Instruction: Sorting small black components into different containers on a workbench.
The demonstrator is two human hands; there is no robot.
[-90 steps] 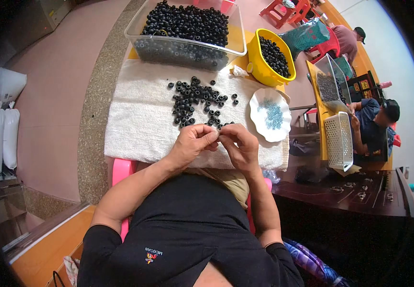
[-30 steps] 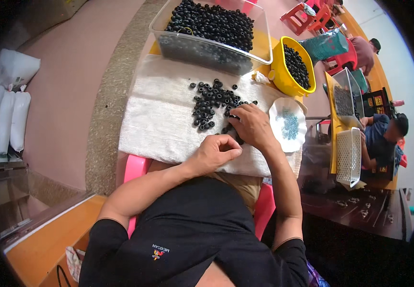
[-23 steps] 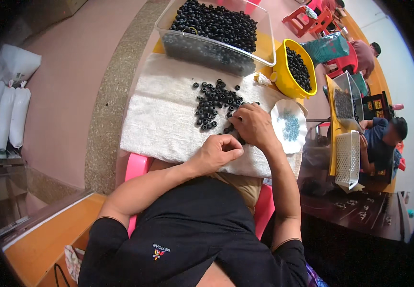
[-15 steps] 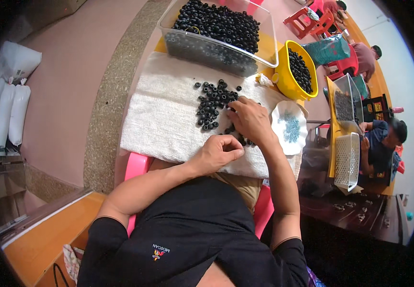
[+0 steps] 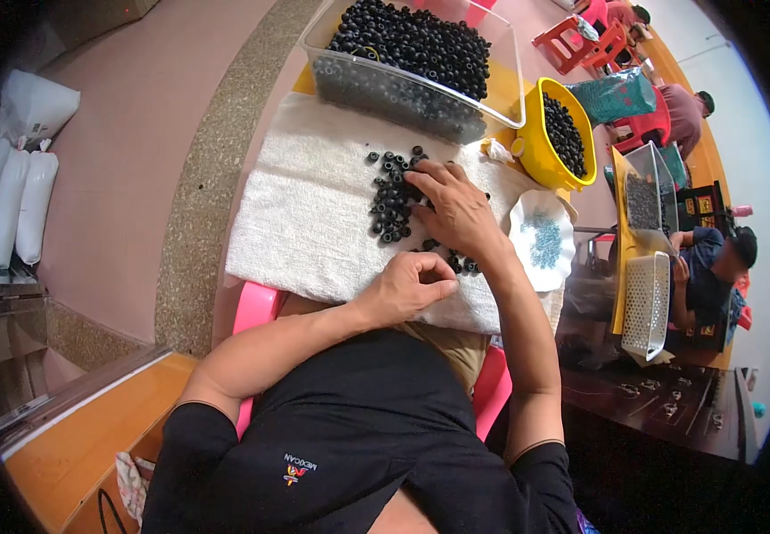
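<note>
Small black round parts with holes [image 5: 389, 206] lie in a loose pile on a white towel [image 5: 291, 214]. My right hand [image 5: 456, 209] reaches over the pile's right side, fingers apart and fingertips among the parts. Whether a single part sits under those fingertips is hidden. My left hand [image 5: 403, 289] rests near the towel's front edge, its fingers curled and the thumb meeting them. What that hand holds, if anything, cannot be made out. Just right of my right wrist is a white scalloped dish [image 5: 549, 282] with tiny blue-green pieces in it.
A clear plastic bin [image 5: 520, 102] of black parts stands behind the towel. Beside it are a yellow tub [image 5: 538, 147] of similar parts and a crumpled white tissue [image 5: 496, 151]. Another person [image 5: 714, 267] sits at the right by a white perforated basket [image 5: 645, 307].
My right hand has shifted slightly left and away from me over the pile, its fingers spreading. My left hand keeps its curled pose.
</note>
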